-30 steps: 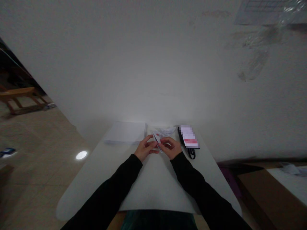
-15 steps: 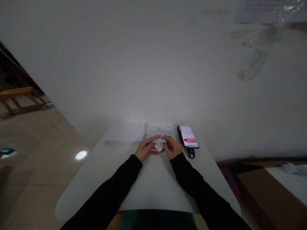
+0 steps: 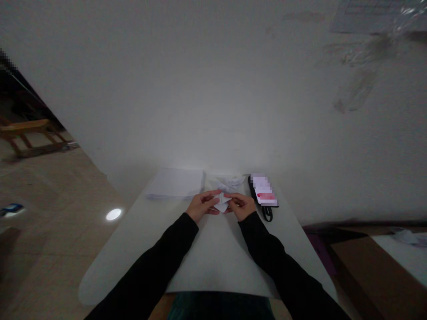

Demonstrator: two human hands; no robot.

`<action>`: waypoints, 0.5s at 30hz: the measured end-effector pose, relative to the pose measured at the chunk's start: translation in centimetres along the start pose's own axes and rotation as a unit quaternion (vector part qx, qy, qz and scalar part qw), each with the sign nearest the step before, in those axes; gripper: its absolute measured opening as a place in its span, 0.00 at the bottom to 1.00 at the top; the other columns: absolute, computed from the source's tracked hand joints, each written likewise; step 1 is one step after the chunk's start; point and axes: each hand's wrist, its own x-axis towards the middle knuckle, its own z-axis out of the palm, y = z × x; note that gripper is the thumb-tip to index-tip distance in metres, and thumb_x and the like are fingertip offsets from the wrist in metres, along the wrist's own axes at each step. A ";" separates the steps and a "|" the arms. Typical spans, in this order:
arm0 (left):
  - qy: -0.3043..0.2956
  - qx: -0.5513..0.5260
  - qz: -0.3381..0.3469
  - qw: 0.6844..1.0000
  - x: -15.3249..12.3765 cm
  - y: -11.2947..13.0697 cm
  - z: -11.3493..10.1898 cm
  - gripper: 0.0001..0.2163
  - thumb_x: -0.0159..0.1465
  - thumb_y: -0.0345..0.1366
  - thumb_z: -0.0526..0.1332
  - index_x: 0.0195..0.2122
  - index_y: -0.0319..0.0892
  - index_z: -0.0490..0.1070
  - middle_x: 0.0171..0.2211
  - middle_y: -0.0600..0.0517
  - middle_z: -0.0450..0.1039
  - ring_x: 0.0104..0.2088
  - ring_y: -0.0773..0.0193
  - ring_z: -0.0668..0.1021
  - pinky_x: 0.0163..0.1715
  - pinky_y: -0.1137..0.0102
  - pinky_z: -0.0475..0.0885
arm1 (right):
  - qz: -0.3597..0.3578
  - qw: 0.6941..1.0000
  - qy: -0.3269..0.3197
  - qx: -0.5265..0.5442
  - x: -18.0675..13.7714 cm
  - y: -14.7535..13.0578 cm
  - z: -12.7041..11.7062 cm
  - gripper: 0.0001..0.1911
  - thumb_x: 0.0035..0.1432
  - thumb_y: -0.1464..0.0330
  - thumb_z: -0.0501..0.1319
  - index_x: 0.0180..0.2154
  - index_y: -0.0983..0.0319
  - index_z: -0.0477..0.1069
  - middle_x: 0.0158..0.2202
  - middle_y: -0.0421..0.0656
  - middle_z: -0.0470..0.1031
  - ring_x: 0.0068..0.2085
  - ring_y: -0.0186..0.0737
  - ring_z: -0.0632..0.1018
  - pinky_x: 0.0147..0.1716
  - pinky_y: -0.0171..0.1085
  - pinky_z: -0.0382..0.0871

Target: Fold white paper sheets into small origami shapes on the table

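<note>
Between my two hands is a small piece of folded white paper [image 3: 221,206], held just above the table. My left hand [image 3: 201,205] grips its left side, with the thumb on top and fingers beneath. My right hand [image 3: 243,206] pinches its right side between thumb and fingers. Just beyond my fingertips lie more folded white paper pieces [image 3: 233,183]; their exact shape is too blurred to make out. A stack of white paper sheets [image 3: 176,183] rests left of them.
On the right of the white table [image 3: 213,262] lies a phone [image 3: 263,189] with a lit screen and a black strap [image 3: 267,214]. A wall [image 3: 213,111] rises behind the table. A cardboard box [image 3: 370,262] stands at right, a wooden stool [image 3: 30,129] far left.
My thumbs and fingers have shifted on the folded paper, and it now shows a flatter, pointed shape. The left thumb has moved in onto it. The view has shifted slightly.
</note>
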 end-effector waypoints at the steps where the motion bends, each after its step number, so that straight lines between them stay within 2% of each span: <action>1: 0.001 -0.001 0.004 1.000 0.1 -0.1 -0.1 0.24 0.49 0.37 0.67 0.48 0.40 0.68 0.33 0.49 0.74 0.28 0.66 0.77 0.26 0.72 0.74 | -0.005 1.000 0.006 -0.006 0.1 0.1 0.0 0.07 0.42 0.70 0.61 0.28 0.63 0.75 0.21 0.39 0.75 0.20 0.35 0.75 0.18 0.35 0.75; 4: 0.012 0.021 0.017 1.000 0.5 -0.5 -0.7 0.22 0.46 0.33 0.68 0.44 0.38 0.71 0.35 0.48 0.74 0.31 0.65 0.77 0.27 0.73 0.73 | -0.021 0.999 0.008 -0.035 0.4 0.5 -0.3 0.07 0.42 0.70 0.61 0.27 0.62 0.75 0.23 0.40 0.76 0.19 0.34 0.74 0.15 0.32 0.71; 8: 0.021 0.069 0.073 0.995 0.9 -0.8 -1.2 0.19 0.46 0.31 0.66 0.41 0.36 0.72 0.37 0.47 0.75 0.33 0.64 0.76 0.32 0.72 0.71 | -0.064 0.994 -0.018 -0.088 0.7 1.3 -0.7 0.07 0.40 0.71 0.61 0.25 0.61 0.76 0.24 0.40 0.75 0.17 0.29 0.70 0.14 0.29 0.66; 12: 0.005 0.076 0.113 0.991 1.0 -0.6 -1.5 0.24 0.46 0.28 0.66 0.46 0.36 0.67 0.36 0.47 0.76 0.35 0.63 0.77 0.35 0.70 0.70 | -0.021 0.997 -0.046 -0.057 0.5 2.4 -0.2 0.05 0.41 0.69 0.60 0.21 0.61 0.74 0.25 0.40 0.75 0.19 0.31 0.72 0.18 0.31 0.69; 15: 0.003 0.099 0.126 0.987 1.0 -0.5 -1.5 0.23 0.48 0.29 0.65 0.46 0.37 0.65 0.37 0.45 0.75 0.38 0.61 0.77 0.36 0.70 0.69 | 0.000 0.998 -0.033 -0.056 0.2 3.1 0.3 0.04 0.39 0.67 0.64 0.20 0.62 0.71 0.22 0.40 0.74 0.20 0.34 0.74 0.21 0.33 0.70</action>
